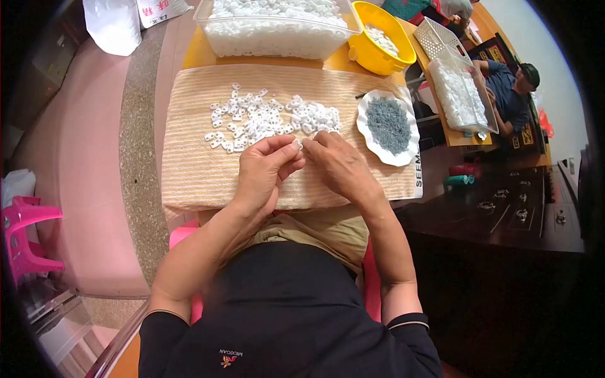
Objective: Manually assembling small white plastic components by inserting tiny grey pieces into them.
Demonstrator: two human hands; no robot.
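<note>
My left hand [268,167] pinches a small white plastic piece [298,144] between thumb and forefinger, above the striped towel [208,179]. Close beside it is my right hand [340,165], its fingers curled down and together at the near edge of the white parts; what they hold, if anything, is hidden. Just beyond the hands lies a loose heap of flat white pieces with holes [255,120]. Next to it on the right sits a second heap of rounder white pieces [315,116]. A white scalloped plate [403,157] to the right carries many small grey pieces [387,125].
At the table's far side stand a clear bin [271,45] full of white parts and a yellow basket [403,60]. Another person [510,94] sits at the far right by a second bin [466,104]. Dark furniture [498,208] stands right; a pink stool [28,233], left.
</note>
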